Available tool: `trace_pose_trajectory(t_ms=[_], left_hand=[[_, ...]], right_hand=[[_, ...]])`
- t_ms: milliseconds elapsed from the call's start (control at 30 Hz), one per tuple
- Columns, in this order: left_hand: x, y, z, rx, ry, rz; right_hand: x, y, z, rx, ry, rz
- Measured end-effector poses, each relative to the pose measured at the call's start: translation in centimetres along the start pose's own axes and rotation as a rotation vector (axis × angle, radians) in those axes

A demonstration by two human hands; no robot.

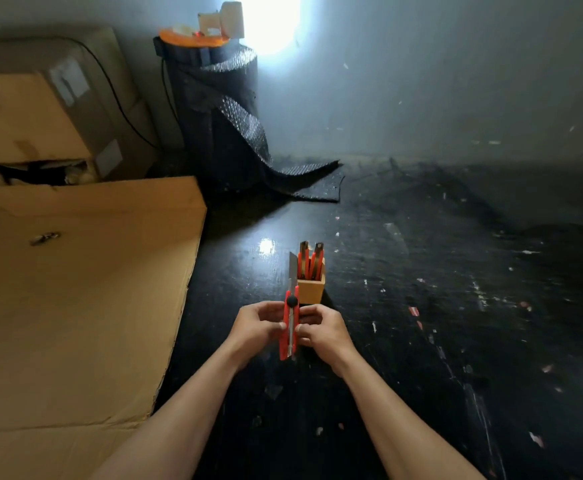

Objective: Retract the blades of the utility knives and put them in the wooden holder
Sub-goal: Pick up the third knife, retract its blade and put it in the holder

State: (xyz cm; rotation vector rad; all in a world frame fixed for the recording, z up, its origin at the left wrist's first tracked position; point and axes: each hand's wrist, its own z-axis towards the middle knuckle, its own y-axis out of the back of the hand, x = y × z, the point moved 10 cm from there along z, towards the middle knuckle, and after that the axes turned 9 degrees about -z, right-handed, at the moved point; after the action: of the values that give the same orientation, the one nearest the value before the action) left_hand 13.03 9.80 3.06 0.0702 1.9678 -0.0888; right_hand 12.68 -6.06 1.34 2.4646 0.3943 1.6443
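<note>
A red utility knife [289, 327] stands upright between both hands, its steel blade [293, 270] extended far out the top and a black knob on its body. My left hand [257, 325] grips its left side; my right hand [319, 329] grips its right side, thumb on the body. Just behind the hands, a small wooden holder [311, 289] stands on the dark floor with two red utility knives [310, 259] upright in it.
A large flattened cardboard sheet [75, 306] lies at the left, with cardboard boxes [40, 109] stacked behind it. A roll of black bubble wrap [219, 109] stands at the back. The black floor [439, 306] at the right is littered with small scraps.
</note>
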Motion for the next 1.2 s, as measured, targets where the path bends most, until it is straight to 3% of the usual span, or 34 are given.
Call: trace_pose_trajectory(t_ms=[467, 700, 1200], left_hand=[[-19.9, -4.4, 0.4, 0.143, -0.300, -0.172], [-24.4, -5.9, -0.1, 0.147, -0.389, -0.163], [-27.7, -5.8, -1.0, 0.168, -0.440, -0.198]], right_hand=[[18.9, 10.5, -0.7, -0.157, 0.370, 0.048], [26.2, 14.1, -1.9, -0.339, 0.600, -0.192], [27.7, 14.0, -3.7, -0.287, 0.708, -0.279]])
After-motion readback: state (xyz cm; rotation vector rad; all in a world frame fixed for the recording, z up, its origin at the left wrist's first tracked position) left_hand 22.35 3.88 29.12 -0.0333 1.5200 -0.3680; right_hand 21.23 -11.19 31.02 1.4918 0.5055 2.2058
